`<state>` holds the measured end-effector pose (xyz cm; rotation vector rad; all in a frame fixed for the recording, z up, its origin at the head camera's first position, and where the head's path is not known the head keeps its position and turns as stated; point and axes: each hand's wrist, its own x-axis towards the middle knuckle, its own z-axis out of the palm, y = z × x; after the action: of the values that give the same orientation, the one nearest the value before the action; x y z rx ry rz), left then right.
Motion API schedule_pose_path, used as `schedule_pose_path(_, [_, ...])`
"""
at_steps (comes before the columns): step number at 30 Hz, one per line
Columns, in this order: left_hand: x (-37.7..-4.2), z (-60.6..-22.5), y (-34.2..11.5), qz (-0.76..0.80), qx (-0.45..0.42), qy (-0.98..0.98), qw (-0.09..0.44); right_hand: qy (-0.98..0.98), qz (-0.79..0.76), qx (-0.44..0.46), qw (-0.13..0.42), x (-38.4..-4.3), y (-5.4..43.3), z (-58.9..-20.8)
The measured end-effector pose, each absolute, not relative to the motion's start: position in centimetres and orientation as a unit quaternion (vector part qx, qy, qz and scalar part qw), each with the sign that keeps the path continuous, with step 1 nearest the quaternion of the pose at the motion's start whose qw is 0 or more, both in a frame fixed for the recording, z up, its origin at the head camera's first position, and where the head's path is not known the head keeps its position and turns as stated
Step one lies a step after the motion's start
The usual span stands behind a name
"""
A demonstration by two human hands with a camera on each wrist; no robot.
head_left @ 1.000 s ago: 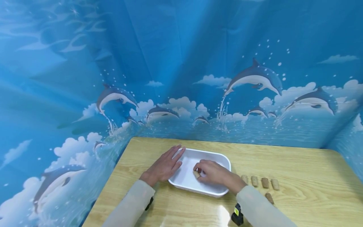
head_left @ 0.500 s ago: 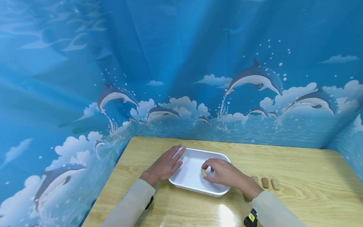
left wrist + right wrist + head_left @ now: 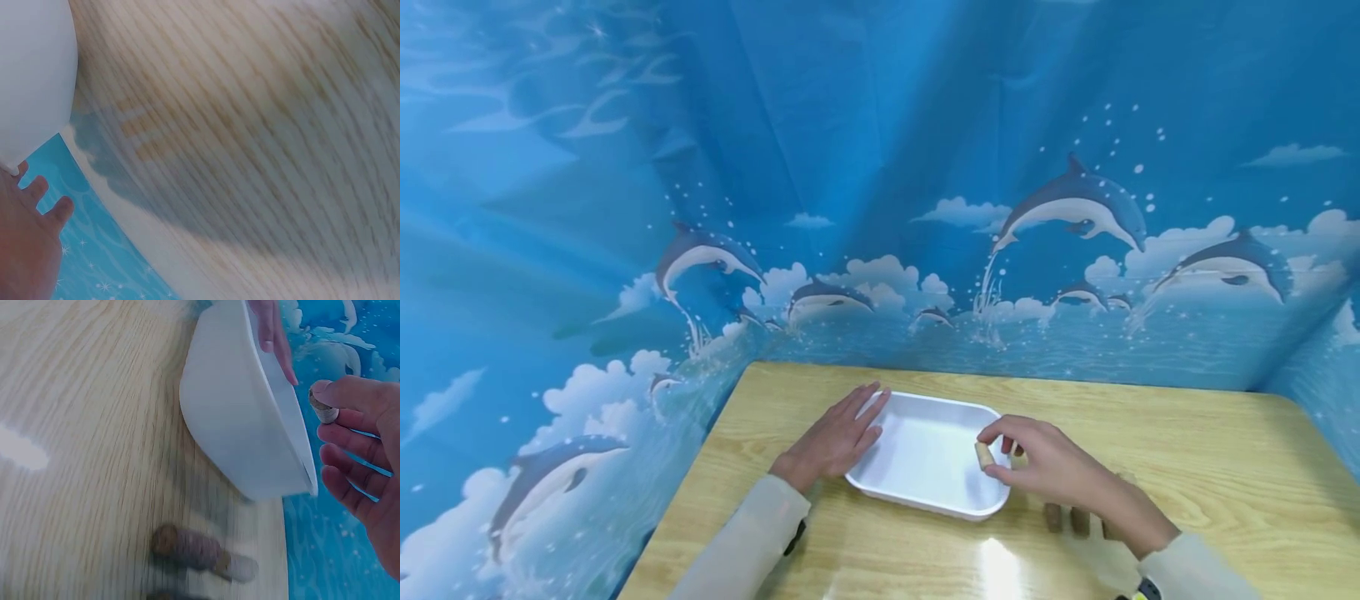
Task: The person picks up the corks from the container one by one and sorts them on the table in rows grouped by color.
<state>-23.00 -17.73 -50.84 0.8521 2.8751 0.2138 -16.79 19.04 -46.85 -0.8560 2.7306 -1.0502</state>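
Observation:
Between thumb and fingertips my right hand [image 3: 1045,462] pinches a small cork [image 3: 984,456] above the right end of a white tray [image 3: 925,454]. The right wrist view shows the same cork [image 3: 324,411] tilted, its brown end toward the camera, held clear of the tray's rim. My left hand [image 3: 835,437] lies with its fingers straight over the tray's left rim. Only part of that left hand [image 3: 28,231] appears in the left wrist view, beside the tray's white wall [image 3: 37,69].
Several corks [image 3: 1080,522] lie on the wood-grain table [image 3: 1210,467] right of the tray, partly hidden by my right forearm. More corks [image 3: 190,547] show in the right wrist view. A blue dolphin-print curtain [image 3: 880,208] hangs behind the table.
My right hand has moved right with the cork, from the tray's middle to above its right end. Its forearm now covers part of the loose corks. My left hand has stayed put.

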Motion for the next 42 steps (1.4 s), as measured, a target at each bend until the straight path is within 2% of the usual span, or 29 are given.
schedule_pose_path(9, [-22.9,-50.8,-17.8,0.075,0.278,0.955,0.068,0.905,-0.343,-0.252,0.017,-14.9,23.5,-47.4])
schedule_pose_path(18, [-22.8,-50.8,-17.9,0.077,0.271,0.957,0.075,0.926,-0.322,-0.196,0.011,-12.5,27.6,-48.9])
schedule_pose_path(24, [-22.8,-50.9,-17.8,0.080,0.270,0.957,0.069,0.936,-0.307,-0.170,-0.025,-11.2,29.6,-50.3])
schedule_pose_path(31, [-22.8,-50.9,-17.7,0.089,0.267,0.957,0.077,0.946,-0.296,-0.131,-0.026,-10.1,31.2,-51.3])
schedule_pose_path(38, [-22.9,-51.0,-17.9,0.088,0.269,0.956,0.081,0.945,-0.290,-0.138,-0.065,-9.2,32.3,-52.6])
schedule_pose_path(42, [-22.9,-50.8,-17.8,0.094,0.267,0.956,0.084,0.949,-0.289,-0.121,-0.042,-8.8,33.0,-53.0])
